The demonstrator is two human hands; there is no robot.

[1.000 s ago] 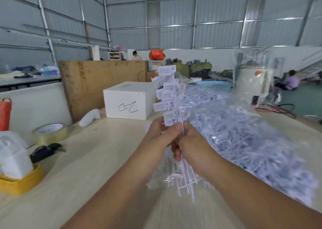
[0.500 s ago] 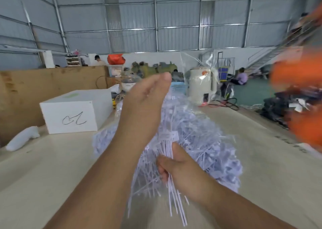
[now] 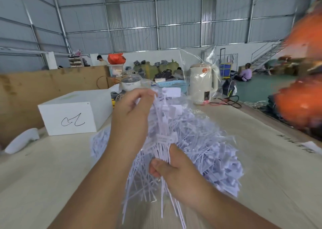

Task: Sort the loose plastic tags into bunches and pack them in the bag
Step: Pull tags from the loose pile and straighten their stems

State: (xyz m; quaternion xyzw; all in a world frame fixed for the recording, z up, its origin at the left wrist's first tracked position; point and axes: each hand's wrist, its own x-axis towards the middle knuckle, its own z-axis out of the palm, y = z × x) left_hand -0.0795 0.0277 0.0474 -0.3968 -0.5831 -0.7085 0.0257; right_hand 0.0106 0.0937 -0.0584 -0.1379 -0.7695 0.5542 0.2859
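Head view: the right hand (image 3: pixel 171 171) sits just below centre, its fingers curled tight round the stems of a bunch of tags (image 3: pixel 163 141) that stands upright from the fist. At 11 o'clock from it, the left hand (image 3: pixel 134 113) is raised, fingertips pinching the upper ends of the same bunch, where flat white tag heads fan out. Thin tails of the bunch hang below the right fist toward 6 o'clock. Behind and to 3 o'clock of both hands lies the clear bag (image 3: pixel 217 150), heaped with loose tags, resting on the table (image 3: pixel 43 185).

The table is pale wood. At 9 o'clock from the hands stands a white box (image 3: pixel 75 113) with a scribble on its front, and a white rounded object (image 3: pixel 22 141) lies further at 9 o'clock. At 1 o'clock stands a cream kettle (image 3: pixel 203 84) wrapped in clear plastic. Beyond is a hall with corrugated metal walls, where people sit among bundles.

At the right edge, orange shapes (image 3: pixel 303 103) are too blurred to identify. The forearms are cut off by the bottom edge.
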